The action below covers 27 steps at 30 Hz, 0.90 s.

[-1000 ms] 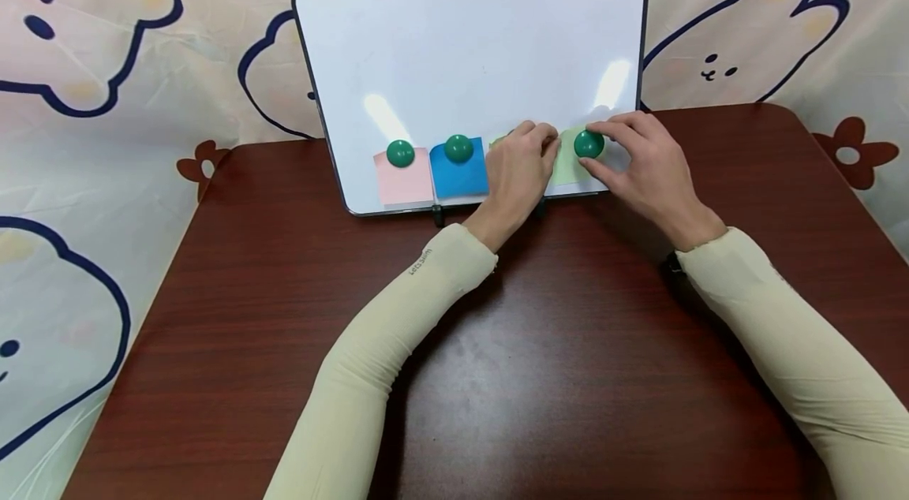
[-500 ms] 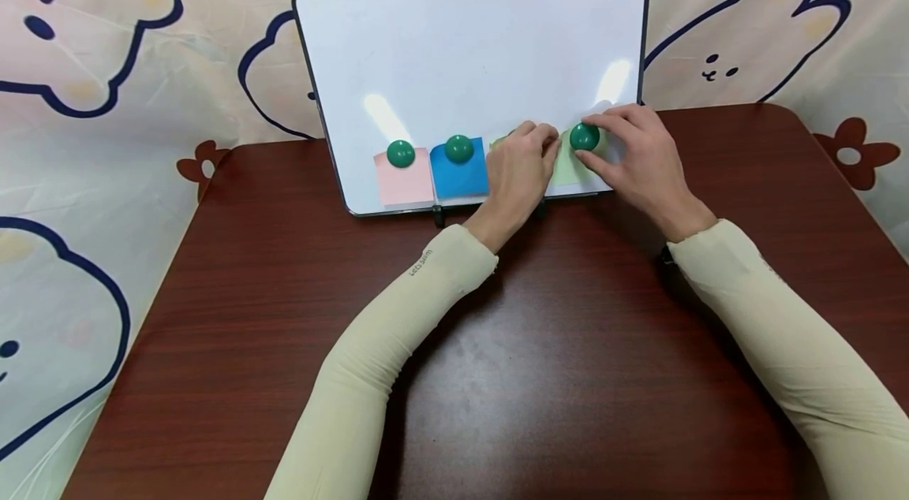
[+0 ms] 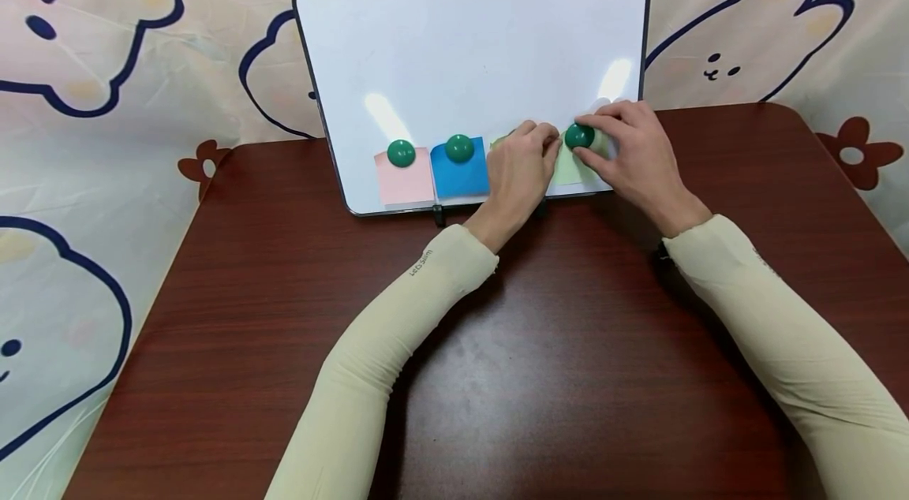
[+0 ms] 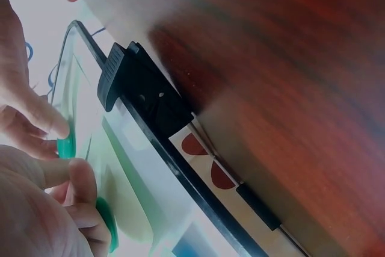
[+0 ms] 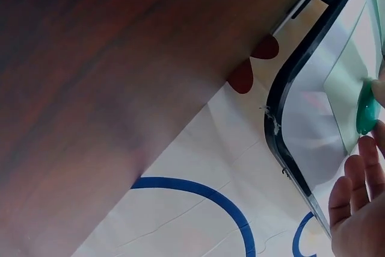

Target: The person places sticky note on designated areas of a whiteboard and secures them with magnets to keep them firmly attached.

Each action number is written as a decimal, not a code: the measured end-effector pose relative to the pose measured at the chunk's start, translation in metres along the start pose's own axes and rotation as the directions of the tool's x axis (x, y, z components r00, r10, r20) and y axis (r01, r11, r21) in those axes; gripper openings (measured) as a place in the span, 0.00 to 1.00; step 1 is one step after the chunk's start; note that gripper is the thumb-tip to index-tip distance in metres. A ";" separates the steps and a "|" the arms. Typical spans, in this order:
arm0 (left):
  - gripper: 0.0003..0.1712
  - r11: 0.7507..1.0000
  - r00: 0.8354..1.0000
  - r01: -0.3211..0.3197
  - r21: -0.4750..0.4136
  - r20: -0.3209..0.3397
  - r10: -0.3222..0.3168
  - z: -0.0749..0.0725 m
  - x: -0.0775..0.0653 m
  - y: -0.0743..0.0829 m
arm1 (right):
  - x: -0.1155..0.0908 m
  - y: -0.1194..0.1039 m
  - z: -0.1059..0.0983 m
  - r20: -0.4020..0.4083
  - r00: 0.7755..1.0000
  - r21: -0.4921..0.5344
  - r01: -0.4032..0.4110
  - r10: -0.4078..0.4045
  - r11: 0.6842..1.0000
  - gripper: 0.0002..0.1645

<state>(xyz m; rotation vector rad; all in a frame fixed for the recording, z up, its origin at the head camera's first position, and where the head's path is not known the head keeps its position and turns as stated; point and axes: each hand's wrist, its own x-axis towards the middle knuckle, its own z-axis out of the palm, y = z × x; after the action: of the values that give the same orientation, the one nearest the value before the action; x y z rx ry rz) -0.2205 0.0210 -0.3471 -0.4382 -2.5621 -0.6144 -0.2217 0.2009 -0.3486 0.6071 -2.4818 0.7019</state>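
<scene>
My right hand (image 3: 642, 165) pinches a round green magnet (image 3: 578, 136) between thumb and fingers, against the upper part of a light green sticky note (image 3: 570, 169) on the whiteboard (image 3: 476, 50). Beside it, my left hand (image 3: 517, 173) has curled fingers and seems to pinch that note's upper left corner; the exact contact is partly hidden. Another greenish note (image 4: 123, 194) lies behind the left hand, with a green magnet (image 4: 107, 224) under the fingers in the left wrist view. In the right wrist view, the pinched magnet (image 5: 366, 108) sits flat over the note.
Left of my hands, a pink sticky note (image 3: 405, 186) and a blue one (image 3: 460, 178) hang under green magnets. Black feet (image 3: 438, 214) prop the board on the dark wooden table (image 3: 497, 358). A cartoon-printed cloth (image 3: 199, 50) stands behind.
My right hand has shifted slightly left and up with the magnet, which now sits nearer the note's top middle. The left hand has stayed in place.
</scene>
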 end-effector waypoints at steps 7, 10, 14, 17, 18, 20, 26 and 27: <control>0.13 1.000 1.000 0.016 -0.006 0.005 -0.016 0.001 0.000 0.001 | -0.002 0.000 -0.001 0.002 1.000 0.003 -0.004 0.004 1.000 0.26; 0.13 1.000 1.000 0.018 -0.025 0.009 -0.018 0.001 0.000 0.002 | -0.004 0.000 -0.002 -0.005 1.000 0.008 -0.010 0.011 1.000 0.26; 0.11 0.998 1.000 0.025 -0.053 0.007 -0.025 0.001 0.000 0.001 | -0.008 -0.002 -0.003 -0.016 1.000 0.028 -0.014 0.015 1.000 0.25; 0.11 0.998 1.000 0.021 -0.067 0.005 -0.020 0.001 -0.001 -0.001 | -0.012 -0.004 -0.005 -0.021 0.999 0.049 -0.026 0.027 0.998 0.24; 0.12 0.997 1.000 0.019 -0.069 0.006 -0.019 0.001 -0.002 -0.001 | -0.013 -0.004 -0.006 -0.023 0.999 0.056 -0.033 0.034 0.998 0.24; 0.13 0.998 1.000 0.022 -0.066 0.014 -0.021 -0.001 -0.003 -0.001 | -0.016 -0.004 -0.009 -0.025 0.999 0.069 -0.044 0.045 0.997 0.24; 0.13 0.997 0.998 0.043 -0.059 0.045 -0.041 -0.007 -0.010 -0.006 | -0.025 -0.004 -0.015 0.007 0.999 0.059 -0.051 0.051 0.997 0.23; 0.13 0.997 0.998 0.040 -0.060 0.052 -0.037 -0.007 -0.012 -0.007 | -0.026 -0.003 -0.016 0.015 0.999 0.052 -0.049 0.049 0.997 0.23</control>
<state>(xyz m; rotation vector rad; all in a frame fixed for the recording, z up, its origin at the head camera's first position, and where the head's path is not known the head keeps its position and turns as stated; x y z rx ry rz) -0.2106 0.0092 -0.3497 -0.4309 -2.6109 -0.7054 -0.1941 0.2149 -0.3502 0.5735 -2.5051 0.7868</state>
